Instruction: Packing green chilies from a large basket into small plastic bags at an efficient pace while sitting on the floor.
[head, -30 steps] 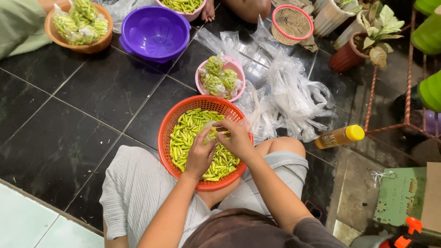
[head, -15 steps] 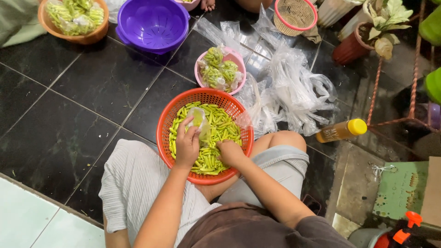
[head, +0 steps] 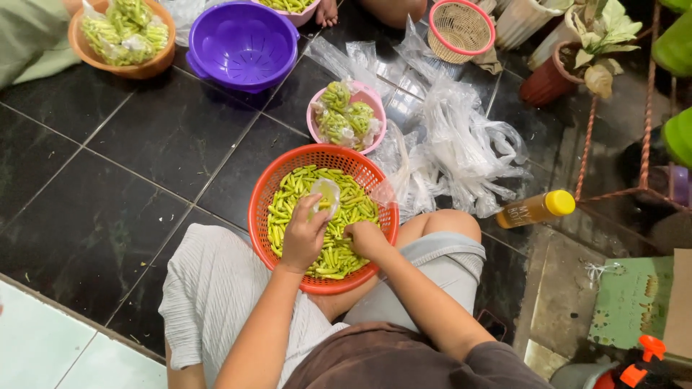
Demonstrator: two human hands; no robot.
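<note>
The black tiled floor (head: 130, 180) fills the left and centre of the frame. A heap of clear plastic bags (head: 461, 144) lies right of centre, well apart from both hands.

A purple colander (head: 244, 43) stands at upper centre-left. An orange bowl (head: 148, 66) of bagged green chillies stands at upper left. A woven basket with a pink rim (head: 461, 29) stands at upper right.

An orange basket (head: 268, 198) sits at frame centre, resting against the seated person's knees. It holds a layer of loose green chillies (head: 353, 205).

A pink bowl (head: 375, 104) touches the upper rim of the orange basket. It contains filled bags of chillies.

A yellow-capped bottle (head: 537, 209) lies on its side at centre right, just beside the person's knee.

The left hand (head: 303, 236) is inside the orange basket. It is closed around a small clear plastic bag (head: 326, 194), which it holds upright above the chillies.

The right hand (head: 366, 238) is just beside the left, lower right in the basket. Its fingers are curled down into the loose chillies. Whether it grips any cannot be told.
</note>
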